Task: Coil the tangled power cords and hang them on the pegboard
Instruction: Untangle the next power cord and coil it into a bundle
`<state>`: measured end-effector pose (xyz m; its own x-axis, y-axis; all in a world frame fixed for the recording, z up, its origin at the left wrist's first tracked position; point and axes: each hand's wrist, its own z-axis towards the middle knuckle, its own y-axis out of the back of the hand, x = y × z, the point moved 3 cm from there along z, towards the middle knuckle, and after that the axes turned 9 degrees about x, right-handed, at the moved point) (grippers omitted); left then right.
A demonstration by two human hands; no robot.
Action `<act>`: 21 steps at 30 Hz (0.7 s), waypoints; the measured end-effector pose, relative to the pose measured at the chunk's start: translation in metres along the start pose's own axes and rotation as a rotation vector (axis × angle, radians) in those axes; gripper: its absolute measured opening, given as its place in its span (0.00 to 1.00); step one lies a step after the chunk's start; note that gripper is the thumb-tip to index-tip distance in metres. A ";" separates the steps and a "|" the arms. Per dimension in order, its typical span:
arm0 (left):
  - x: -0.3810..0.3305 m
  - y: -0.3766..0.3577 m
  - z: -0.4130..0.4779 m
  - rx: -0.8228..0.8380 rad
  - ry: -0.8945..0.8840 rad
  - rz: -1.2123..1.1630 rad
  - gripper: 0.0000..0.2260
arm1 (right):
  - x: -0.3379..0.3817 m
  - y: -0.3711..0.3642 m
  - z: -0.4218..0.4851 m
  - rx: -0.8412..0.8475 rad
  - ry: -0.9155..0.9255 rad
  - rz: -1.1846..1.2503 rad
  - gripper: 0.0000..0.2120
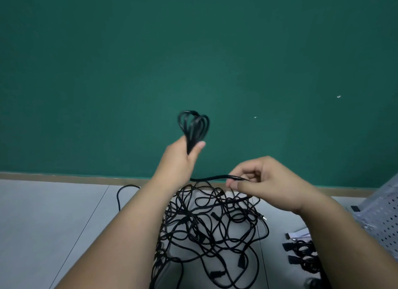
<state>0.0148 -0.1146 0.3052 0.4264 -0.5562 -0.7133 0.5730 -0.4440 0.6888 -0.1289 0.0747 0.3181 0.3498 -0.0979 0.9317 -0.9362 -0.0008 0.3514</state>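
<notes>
Coil (193,125) gripped in left hand (178,159), right hand (265,181) pinching cord (215,177)

The light is soft, even and rather dim: the green wall (215,62) is brightest just above my left hand (181,157) and darkens toward the corners, and the tangled power cords (215,228) below my right hand (265,181) cast only faint, diffuse shadows on the grey floor (53,213). The coiled loops (193,125) gripped in my left hand are smeared by motion blur, while the cord strand (215,177) pinched in my right hand reads sharper. The wide lens bows the baseboard (64,176) behind both hands, stretches my forearms toward the bottom edge, and leaves the pegboard (383,215) far right of my right hand soft.
</notes>
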 end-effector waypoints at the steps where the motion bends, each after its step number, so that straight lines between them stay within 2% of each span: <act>1: -0.004 -0.007 0.000 0.107 -0.036 0.008 0.15 | 0.005 0.004 -0.003 -0.030 0.048 0.035 0.03; 3: -0.019 -0.021 -0.005 0.290 -0.107 -0.026 0.11 | 0.012 0.012 -0.009 -0.130 0.126 0.087 0.02; 5: -0.035 -0.034 -0.015 0.427 -0.146 -0.122 0.10 | 0.013 0.022 -0.013 -0.267 0.193 0.127 0.07; 7: -0.046 -0.048 -0.026 0.546 -0.114 -0.346 0.18 | 0.010 0.031 -0.014 -0.361 0.219 0.174 0.12; 9: -0.055 -0.059 -0.036 0.647 -0.027 -0.592 0.32 | 0.005 0.037 -0.013 -0.421 0.190 0.239 0.16; 10: -0.059 -0.062 -0.038 0.680 -0.014 -0.669 0.35 | 0.002 0.039 -0.013 -0.455 0.165 0.275 0.16; 11: -0.061 -0.063 -0.039 0.696 -0.033 -0.707 0.34 | 0.000 0.041 -0.012 -0.496 0.137 0.295 0.16; 12: -0.063 -0.064 -0.039 0.697 -0.076 -0.695 0.28 | -0.002 0.042 -0.013 -0.543 0.107 0.285 0.15; 14: -0.060 -0.064 -0.036 0.707 -0.142 -0.527 0.16 | -0.004 0.042 -0.012 -0.616 0.056 0.206 0.15; 16: -0.049 -0.070 -0.033 0.742 -0.110 -0.356 0.10 | -0.002 0.038 -0.009 -0.623 0.031 0.098 0.15; 19: -0.036 -0.078 -0.037 0.756 0.009 -0.165 0.09 | 0.004 0.032 -0.007 -0.577 0.019 -0.069 0.14; 21: -0.033 -0.080 -0.039 0.745 0.068 -0.118 0.13 | 0.007 0.034 -0.007 -0.532 0.024 -0.128 0.14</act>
<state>-0.0175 -0.0337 0.2687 0.4478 -0.4414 -0.7776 0.0032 -0.8689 0.4950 -0.1581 0.0811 0.3376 0.4660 -0.1076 0.8782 -0.7423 0.4927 0.4542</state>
